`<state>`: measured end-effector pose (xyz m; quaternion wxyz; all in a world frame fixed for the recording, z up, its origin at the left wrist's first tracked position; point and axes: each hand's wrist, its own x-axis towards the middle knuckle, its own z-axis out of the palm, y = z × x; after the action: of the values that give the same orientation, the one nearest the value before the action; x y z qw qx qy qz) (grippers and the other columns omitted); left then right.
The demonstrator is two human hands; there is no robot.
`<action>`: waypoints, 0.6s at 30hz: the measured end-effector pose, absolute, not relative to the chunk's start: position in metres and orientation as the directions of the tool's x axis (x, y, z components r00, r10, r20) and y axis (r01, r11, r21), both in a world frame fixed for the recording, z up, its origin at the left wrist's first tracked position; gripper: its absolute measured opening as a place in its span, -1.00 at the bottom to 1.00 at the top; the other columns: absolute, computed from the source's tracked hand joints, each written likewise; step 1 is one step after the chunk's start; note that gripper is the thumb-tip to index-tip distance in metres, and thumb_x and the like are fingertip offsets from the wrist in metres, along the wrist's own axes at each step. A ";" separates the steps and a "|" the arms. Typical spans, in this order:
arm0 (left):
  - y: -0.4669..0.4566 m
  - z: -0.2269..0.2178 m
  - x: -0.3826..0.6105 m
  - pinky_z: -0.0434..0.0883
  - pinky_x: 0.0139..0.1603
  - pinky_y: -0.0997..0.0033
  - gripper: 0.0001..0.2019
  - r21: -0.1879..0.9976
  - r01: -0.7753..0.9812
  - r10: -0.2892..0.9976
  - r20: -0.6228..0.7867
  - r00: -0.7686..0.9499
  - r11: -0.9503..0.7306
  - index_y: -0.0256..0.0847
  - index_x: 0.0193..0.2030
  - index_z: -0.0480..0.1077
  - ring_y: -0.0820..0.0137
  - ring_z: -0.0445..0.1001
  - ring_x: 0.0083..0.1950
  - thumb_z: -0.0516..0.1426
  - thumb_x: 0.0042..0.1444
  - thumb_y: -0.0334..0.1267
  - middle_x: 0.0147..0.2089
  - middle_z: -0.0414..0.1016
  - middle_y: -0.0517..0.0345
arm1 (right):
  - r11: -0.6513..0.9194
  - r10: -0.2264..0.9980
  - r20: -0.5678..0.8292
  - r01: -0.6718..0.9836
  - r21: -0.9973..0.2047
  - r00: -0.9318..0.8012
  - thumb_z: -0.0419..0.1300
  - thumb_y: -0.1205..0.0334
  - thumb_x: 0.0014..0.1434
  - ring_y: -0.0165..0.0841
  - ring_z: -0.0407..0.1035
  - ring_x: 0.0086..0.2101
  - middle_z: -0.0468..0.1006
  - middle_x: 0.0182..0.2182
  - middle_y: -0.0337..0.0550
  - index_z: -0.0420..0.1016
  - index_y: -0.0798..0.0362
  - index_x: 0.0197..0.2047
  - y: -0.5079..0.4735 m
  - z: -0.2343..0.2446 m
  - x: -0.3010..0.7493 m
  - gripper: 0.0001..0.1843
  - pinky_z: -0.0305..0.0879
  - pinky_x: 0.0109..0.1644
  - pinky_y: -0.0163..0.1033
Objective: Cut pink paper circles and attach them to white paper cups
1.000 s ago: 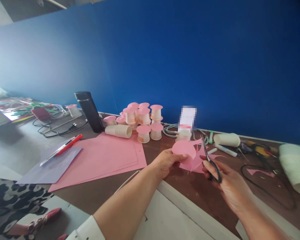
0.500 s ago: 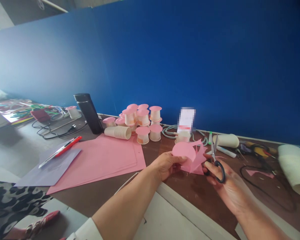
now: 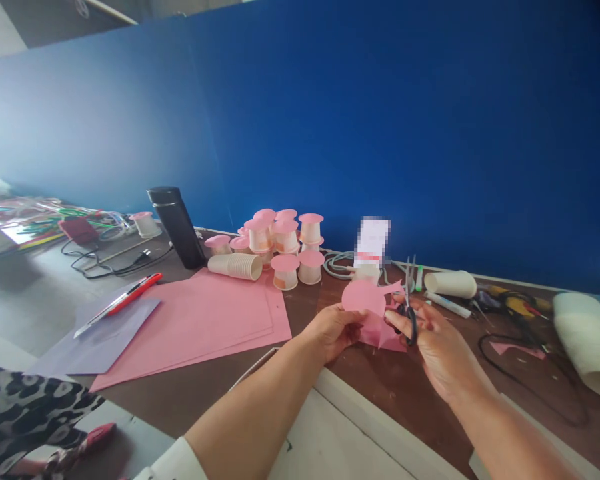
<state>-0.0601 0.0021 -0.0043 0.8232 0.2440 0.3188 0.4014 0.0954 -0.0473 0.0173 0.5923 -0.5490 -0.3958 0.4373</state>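
Observation:
My left hand [image 3: 334,329] pinches a piece of pink paper [image 3: 365,300] with a rounded, disc-like top and ragged offcuts hanging below it. My right hand [image 3: 437,343] grips black-handled scissors [image 3: 409,293], blades pointing up and away, right beside the paper's right edge. Both hands hover just above the brown tabletop [image 3: 390,380].
Pink paper sheets [image 3: 205,320] lie to the left, with a red-handled knife [image 3: 125,300] on a lilac sheet. Behind stand white cups with pink lids [image 3: 285,243], a lying stack of cups [image 3: 237,265], a black flask [image 3: 177,227], cables, pens and a paper roll [image 3: 453,283].
My right hand has brought the scissors leftward and closer to the pink paper, swinging the blades upright. The left hand has kept its hold on the paper, almost still.

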 end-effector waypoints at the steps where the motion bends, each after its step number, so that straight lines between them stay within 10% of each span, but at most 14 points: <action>1: 0.002 -0.005 -0.060 0.26 -0.52 0.62 -0.86 0.672 -0.499 0.823 -0.323 0.467 0.547 -0.38 -0.33 0.44 0.60 0.34 -0.53 0.29 -0.06 -0.48 -0.46 0.46 0.14 | 0.018 0.954 0.000 -0.058 -0.998 0.299 0.48 0.20 -0.22 -0.33 0.42 -0.33 0.61 -0.25 -0.21 0.54 -0.01 -0.06 -0.044 0.017 0.094 -0.43 0.23 -0.41 -0.33; 18: 0.000 -0.002 -0.059 0.35 -0.34 0.50 -0.60 0.679 -0.578 0.884 -0.259 0.389 0.453 -0.38 -0.19 0.50 0.45 0.44 -0.34 0.40 -0.19 -0.26 -0.27 0.53 0.00 | -0.008 0.951 0.004 0.035 -0.999 0.308 0.42 0.15 -0.15 -0.35 0.41 -0.37 0.56 -0.43 -0.29 0.52 0.01 -0.02 -0.037 0.005 0.089 -0.44 0.29 -0.28 -0.31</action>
<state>-0.0586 0.0001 -0.0020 0.7952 0.2494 0.3070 0.4596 0.0888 -0.0365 0.0049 0.5624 -0.5813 -0.4242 0.4073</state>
